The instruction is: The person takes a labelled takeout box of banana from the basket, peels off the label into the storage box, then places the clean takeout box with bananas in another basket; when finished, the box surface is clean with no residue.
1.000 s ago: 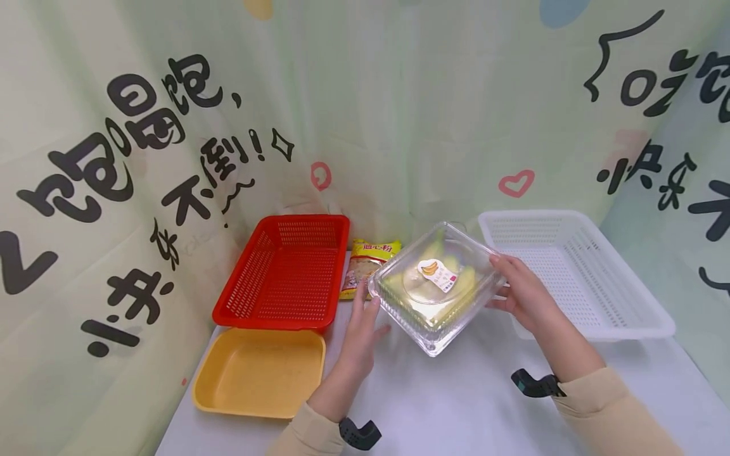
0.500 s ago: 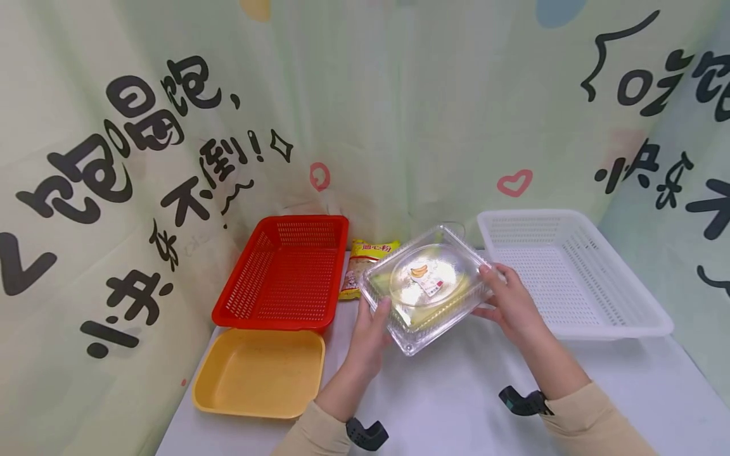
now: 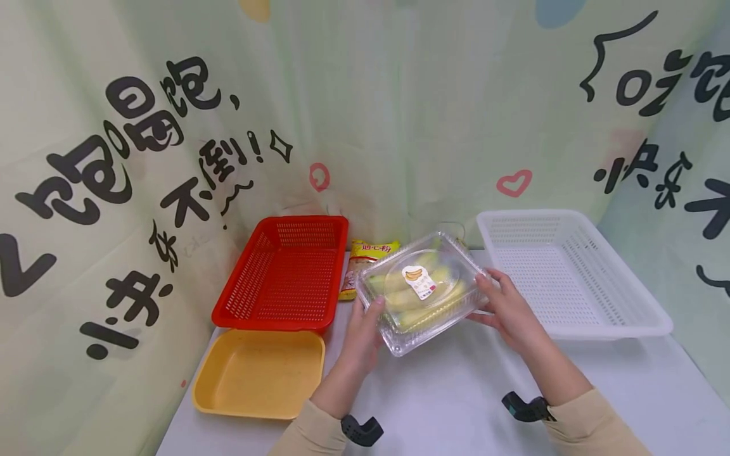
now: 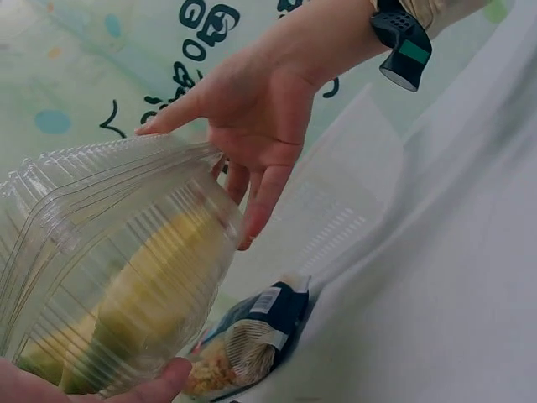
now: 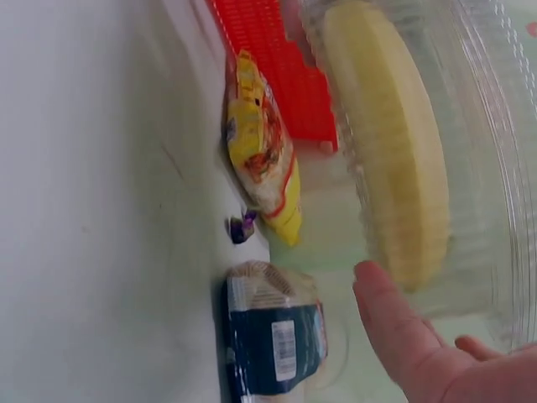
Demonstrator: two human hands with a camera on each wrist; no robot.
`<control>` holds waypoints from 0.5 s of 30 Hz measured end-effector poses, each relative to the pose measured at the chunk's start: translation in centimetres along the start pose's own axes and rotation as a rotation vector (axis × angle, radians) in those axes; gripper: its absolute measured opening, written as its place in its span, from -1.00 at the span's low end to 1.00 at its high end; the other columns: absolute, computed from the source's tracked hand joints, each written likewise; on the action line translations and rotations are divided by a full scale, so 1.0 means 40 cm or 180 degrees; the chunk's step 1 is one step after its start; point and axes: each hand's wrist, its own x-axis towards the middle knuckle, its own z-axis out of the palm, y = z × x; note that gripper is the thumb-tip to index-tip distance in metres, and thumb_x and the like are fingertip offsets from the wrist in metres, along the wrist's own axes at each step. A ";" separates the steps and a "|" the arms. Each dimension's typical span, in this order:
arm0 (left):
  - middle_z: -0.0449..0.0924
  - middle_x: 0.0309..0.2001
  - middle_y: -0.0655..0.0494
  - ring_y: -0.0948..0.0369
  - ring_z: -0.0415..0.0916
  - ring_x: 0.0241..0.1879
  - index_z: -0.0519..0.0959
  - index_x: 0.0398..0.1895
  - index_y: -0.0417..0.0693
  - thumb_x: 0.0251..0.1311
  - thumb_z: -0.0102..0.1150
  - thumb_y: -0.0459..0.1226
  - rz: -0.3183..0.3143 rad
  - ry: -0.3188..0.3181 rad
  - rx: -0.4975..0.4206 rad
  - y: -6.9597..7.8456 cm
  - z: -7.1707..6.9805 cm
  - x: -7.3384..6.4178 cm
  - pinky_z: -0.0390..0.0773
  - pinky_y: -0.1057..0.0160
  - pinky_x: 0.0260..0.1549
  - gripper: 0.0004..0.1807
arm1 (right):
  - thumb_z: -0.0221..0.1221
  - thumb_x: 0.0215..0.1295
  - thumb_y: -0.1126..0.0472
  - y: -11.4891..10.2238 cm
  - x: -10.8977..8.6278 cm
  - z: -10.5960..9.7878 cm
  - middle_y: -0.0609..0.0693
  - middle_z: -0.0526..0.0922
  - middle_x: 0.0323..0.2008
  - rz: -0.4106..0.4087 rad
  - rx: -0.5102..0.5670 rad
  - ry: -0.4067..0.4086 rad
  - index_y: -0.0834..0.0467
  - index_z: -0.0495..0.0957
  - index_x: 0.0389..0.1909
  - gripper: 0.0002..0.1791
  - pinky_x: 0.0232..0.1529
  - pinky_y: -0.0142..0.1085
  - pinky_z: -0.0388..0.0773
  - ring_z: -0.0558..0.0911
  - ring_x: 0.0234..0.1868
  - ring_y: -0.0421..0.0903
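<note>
A clear plastic clamshell box of bananas (image 3: 423, 288), with a white banana-print label on its lid, is held tilted above the table between both hands. My left hand (image 3: 362, 335) grips its left corner, thumb on top and fingers underneath. At the right edge my right hand (image 3: 510, 310) pinches the box, its thumb on the lid and fingers below. Yellow bananas (image 5: 394, 143) show through the clear wall in the right wrist view. From the left wrist view, the right hand (image 4: 260, 117) has its thumb over the box's rim.
Behind the box lies a yellow food bag (image 3: 350, 278); a navy-and-clear bag (image 5: 277, 336) sits beside it. At left stand a red basket (image 3: 336, 278) and a yellow tray (image 3: 256, 415). A white basket (image 3: 627, 332) stands at right. A printed curtain (image 3: 410, 126) hangs behind the table.
The banana box has shifted left and slightly toward me, with its tilt changed. My left hand has gone from touching its corner to gripping it, and the right hand moved left with the box.
</note>
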 end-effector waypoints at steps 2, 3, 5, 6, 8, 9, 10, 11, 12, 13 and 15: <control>0.46 0.27 -0.05 0.09 0.59 0.09 0.09 0.51 0.39 0.32 0.10 0.04 -0.0035 0.0005 0.0005 0.005 -0.007 0.002 0.63 0.02 0.04 -0.28 | -0.08 0.47 -0.23 0.002 0.001 -0.009 0.36 0.11 0.42 -0.0018 -0.0107 -0.0123 0.11 -0.25 0.57 -0.11 0.01 -0.17 0.68 0.66 -0.07 -0.17; 0.47 0.27 -0.03 0.10 0.59 0.09 0.10 0.51 0.41 0.32 0.10 0.05 -0.0056 0.0002 0.0007 0.008 -0.010 0.002 0.63 0.02 0.04 -0.29 | -0.10 0.48 -0.23 0.001 0.001 -0.014 0.35 0.12 0.42 -0.0037 -0.0181 -0.0183 0.09 -0.24 0.57 -0.13 0.03 -0.17 0.67 0.65 -0.05 -0.16; 0.47 0.28 0.00 0.10 0.58 0.11 0.11 0.50 0.43 0.33 0.10 0.06 -0.0093 -0.0027 0.0017 0.014 -0.017 0.003 0.63 0.04 0.06 -0.30 | -0.13 0.50 -0.22 0.000 0.004 -0.025 0.33 0.12 0.43 -0.0097 -0.0334 -0.0301 0.05 -0.23 0.58 -0.17 0.10 -0.13 0.64 0.62 0.04 -0.12; 0.47 0.29 0.02 0.11 0.57 0.12 0.11 0.50 0.43 0.33 0.09 0.07 -0.0110 -0.0053 0.0027 0.017 -0.021 0.004 0.62 0.05 0.07 -0.30 | -0.15 0.51 -0.21 0.000 0.006 -0.031 0.31 0.10 0.44 -0.0139 -0.0373 -0.0370 0.02 -0.22 0.58 -0.19 0.16 -0.06 0.60 0.57 0.10 -0.08; 0.46 0.30 0.05 0.11 0.56 0.15 0.11 0.50 0.45 0.32 0.10 0.09 -0.0175 -0.0106 0.0044 0.020 -0.029 0.005 0.61 0.06 0.09 -0.29 | -0.17 0.53 -0.19 -0.003 0.009 -0.041 0.27 0.07 0.48 -0.0237 -0.0475 -0.0508 -0.04 -0.22 0.59 -0.24 0.25 0.09 0.49 0.47 0.22 0.02; 0.45 0.31 0.06 0.11 0.56 0.16 0.10 0.50 0.47 0.31 0.11 0.11 -0.0206 -0.0132 0.0061 0.022 -0.032 0.006 0.61 0.07 0.10 -0.28 | -0.18 0.54 -0.18 -0.004 0.011 -0.046 0.26 0.05 0.50 -0.0275 -0.0494 -0.0583 -0.07 -0.23 0.59 -0.25 0.29 0.17 0.42 0.41 0.28 0.08; 0.44 0.32 0.06 0.11 0.55 0.18 0.09 0.51 0.46 0.30 0.12 0.12 -0.0225 -0.0163 0.0075 0.023 -0.036 0.007 0.60 0.07 0.11 -0.26 | -0.19 0.55 -0.16 -0.006 0.013 -0.050 0.25 0.01 0.52 -0.0306 -0.0493 -0.0655 -0.10 -0.25 0.59 -0.26 0.32 0.24 0.35 0.35 0.34 0.14; 0.43 0.33 0.06 0.11 0.54 0.19 0.08 0.51 0.45 0.29 0.12 0.13 -0.0238 -0.0204 0.0092 0.024 -0.040 0.008 0.60 0.08 0.12 -0.25 | -0.19 0.56 -0.13 -0.007 0.015 -0.053 0.25 -0.04 0.54 -0.0346 -0.0474 -0.0734 -0.10 -0.27 0.59 -0.27 0.33 0.31 0.27 0.27 0.39 0.21; 0.42 0.34 0.07 0.12 0.53 0.21 0.08 0.51 0.46 0.29 0.13 0.14 -0.0261 -0.0230 0.0114 0.025 -0.043 0.008 0.59 0.09 0.13 -0.24 | -0.19 0.57 -0.11 -0.009 0.018 -0.057 0.26 -0.09 0.55 -0.0363 -0.0446 -0.0805 -0.11 -0.29 0.59 -0.27 0.34 0.35 0.20 0.19 0.43 0.26; 0.41 0.35 0.08 0.12 0.52 0.22 0.07 0.52 0.46 0.28 0.13 0.14 -0.0270 -0.0261 0.0131 0.025 -0.046 0.007 0.59 0.09 0.14 -0.23 | -0.18 0.57 -0.10 -0.011 0.020 -0.059 0.27 -0.13 0.56 -0.0374 -0.0441 -0.0861 -0.12 -0.30 0.59 -0.26 0.35 0.38 0.15 0.13 0.46 0.31; 0.41 0.36 0.06 0.10 0.52 0.22 0.05 0.53 0.45 0.30 0.12 0.13 -0.0253 -0.0329 0.0155 0.027 -0.052 0.007 0.59 0.10 0.13 -0.23 | -0.16 0.56 -0.07 -0.014 0.025 -0.065 0.26 -0.24 0.57 -0.0360 -0.0451 -0.0949 -0.17 -0.33 0.59 -0.25 0.35 0.42 0.07 0.00 0.50 0.36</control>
